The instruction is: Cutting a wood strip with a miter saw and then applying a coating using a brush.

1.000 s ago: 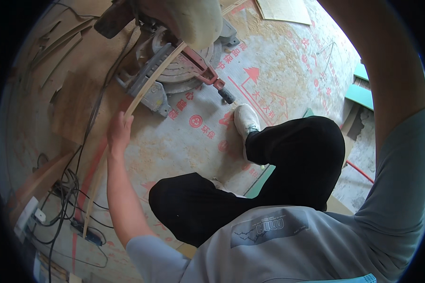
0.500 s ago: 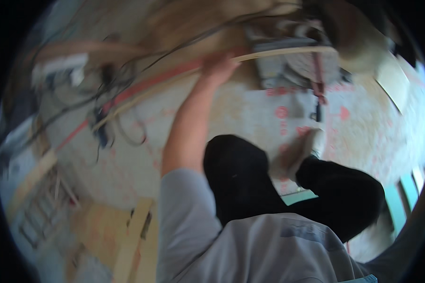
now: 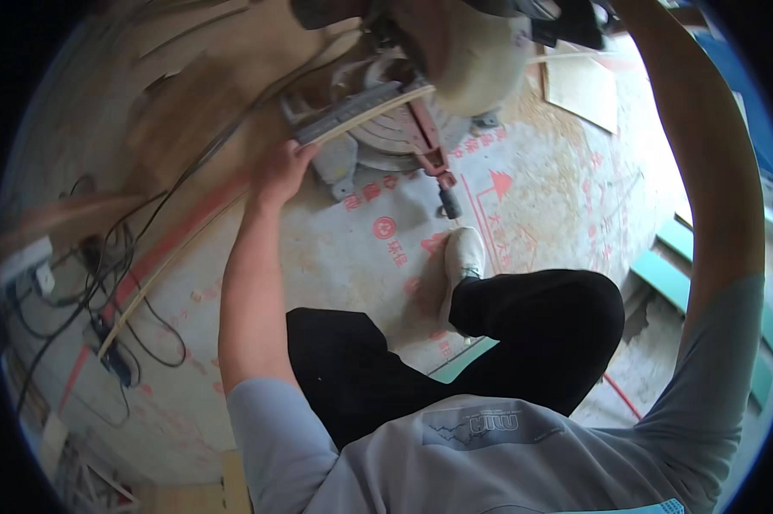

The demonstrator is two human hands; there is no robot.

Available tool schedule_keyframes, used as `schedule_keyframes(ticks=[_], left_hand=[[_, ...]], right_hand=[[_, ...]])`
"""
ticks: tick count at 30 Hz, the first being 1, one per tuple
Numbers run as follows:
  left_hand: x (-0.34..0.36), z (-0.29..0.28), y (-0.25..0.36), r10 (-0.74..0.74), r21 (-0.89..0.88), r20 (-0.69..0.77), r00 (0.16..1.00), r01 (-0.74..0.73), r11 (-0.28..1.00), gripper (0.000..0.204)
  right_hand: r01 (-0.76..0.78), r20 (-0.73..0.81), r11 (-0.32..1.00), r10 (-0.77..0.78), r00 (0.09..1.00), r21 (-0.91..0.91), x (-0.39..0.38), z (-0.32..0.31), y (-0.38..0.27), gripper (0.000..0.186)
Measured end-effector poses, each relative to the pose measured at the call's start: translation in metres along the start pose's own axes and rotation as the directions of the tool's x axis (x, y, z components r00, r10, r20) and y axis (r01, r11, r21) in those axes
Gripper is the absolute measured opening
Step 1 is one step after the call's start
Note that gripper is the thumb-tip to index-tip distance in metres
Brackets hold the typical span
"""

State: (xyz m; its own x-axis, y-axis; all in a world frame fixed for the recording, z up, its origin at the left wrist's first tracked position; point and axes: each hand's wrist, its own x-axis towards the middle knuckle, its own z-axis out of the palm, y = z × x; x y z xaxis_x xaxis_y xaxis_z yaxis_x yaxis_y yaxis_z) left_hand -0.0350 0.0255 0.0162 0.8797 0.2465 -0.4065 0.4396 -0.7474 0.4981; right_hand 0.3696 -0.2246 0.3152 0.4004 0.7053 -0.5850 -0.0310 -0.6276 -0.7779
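Left hand (image 3: 284,163) closed around the near end of a thin wooden strip (image 3: 361,116), upper centre of frame, laid across the miter saw (image 3: 395,128). Right hand out of sight at top edge, grip impossible to tell. Best held flat against the fence, fingers well apart from the blade.

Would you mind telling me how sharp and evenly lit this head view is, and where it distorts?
Head view: smeared with motion blur at the upper left, around the floor and cables; the left hand on the wooden strip is soft; the pale dust bag and the floor at right are overexposed; the fisheye bends the right arm and darkens the rim.
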Motion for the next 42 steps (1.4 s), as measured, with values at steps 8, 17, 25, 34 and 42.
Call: schedule_keyframes(ticks=[8, 17, 25, 34, 42], left_hand=[[0.012, 0.015, 0.017, 0.118, 0.106, -0.168, 0.979, -0.101, 0.989, 0.061], [0.019, 0.03, 0.016, 0.085, 0.196, -0.235, 0.968, -0.038, 0.98, 0.072], [0.023, 0.029, 0.028, 0.071, 0.205, -0.188, 0.979, -0.032, 0.978, 0.079], [0.011, 0.031, 0.025, 0.096, 0.331, -0.272, 0.957, -0.001, 0.944, 0.078], [0.017, 0.037, 0.018, 0.091, 0.335, -0.259, 0.962, 0.001, 0.942, 0.076]], right_hand=[[-0.244, -0.415, 0.961, 0.275, 0.867, 0.128, -0.038, 0.041, 0.005, 0.067], [-0.088, -0.533, 0.979, 0.174, 0.828, 0.183, -0.076, 0.098, 0.04, 0.07], [0.371, -0.189, 0.701, -0.326, 0.926, 0.609, -0.091, 0.081, 0.136, 0.065], [0.423, -0.525, 0.872, -0.247, 0.815, 0.247, -0.089, 0.127, 0.121, 0.061], [0.687, -0.406, 0.566, -0.555, 0.726, 0.456, -0.088, 0.119, 0.17, 0.06]])
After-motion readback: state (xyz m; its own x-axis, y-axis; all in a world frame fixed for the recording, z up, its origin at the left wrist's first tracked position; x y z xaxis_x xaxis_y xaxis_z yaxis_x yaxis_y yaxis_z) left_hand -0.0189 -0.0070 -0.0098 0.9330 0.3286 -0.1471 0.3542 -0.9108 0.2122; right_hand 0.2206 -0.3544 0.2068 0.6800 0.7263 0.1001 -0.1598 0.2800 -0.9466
